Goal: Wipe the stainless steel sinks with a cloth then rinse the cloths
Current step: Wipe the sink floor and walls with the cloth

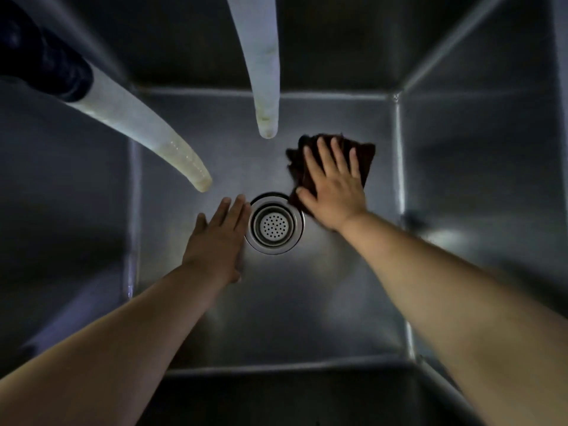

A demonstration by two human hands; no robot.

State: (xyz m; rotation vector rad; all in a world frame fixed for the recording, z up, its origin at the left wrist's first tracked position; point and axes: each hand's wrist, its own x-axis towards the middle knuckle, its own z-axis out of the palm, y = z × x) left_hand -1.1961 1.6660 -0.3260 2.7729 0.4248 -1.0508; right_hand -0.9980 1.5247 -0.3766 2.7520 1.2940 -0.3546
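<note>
I look straight down into a deep stainless steel sink (190, 327) with a round perforated drain (273, 224) in the middle of its floor. A dark brown cloth (365, 155) lies on the sink floor just up and right of the drain. My right hand (333, 192) presses flat on the cloth with fingers spread and straight. My left hand (219, 238) is held edge-on with straight fingers, just left of the drain, holding nothing.
Two pale translucent hoses hang into the sink: one (141, 127) comes in from the upper left with a dark fitting (46, 66), the other (261, 72) drops from the top centre. The sink's walls rise steeply on every side.
</note>
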